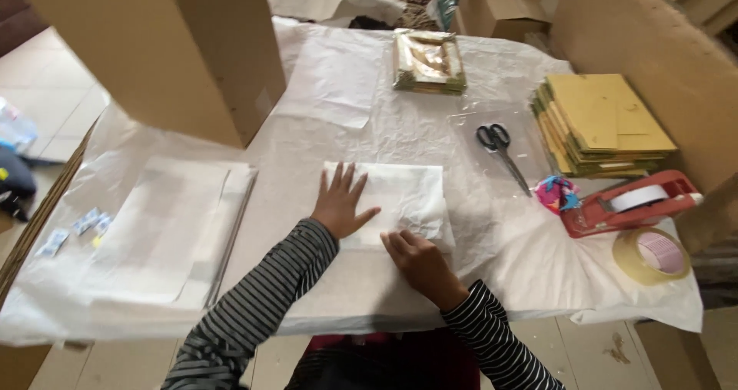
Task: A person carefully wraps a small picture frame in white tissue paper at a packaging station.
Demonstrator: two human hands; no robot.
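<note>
The left hand (343, 205) lies flat with fingers (337, 181) spread wide, pressing the white paper-wrapped bundle (403, 201) near the middle of the bench (369, 128). The right hand (415, 258) has its fingers curled at the bundle's near edge, pinching or tucking the paper; I cannot tell which. The wrap looks light, soft and crinkly, probably tearing easily, best held by its folded edges. Scissors (500, 150) and a tape dispenser (630, 204) lie to the right.
</note>
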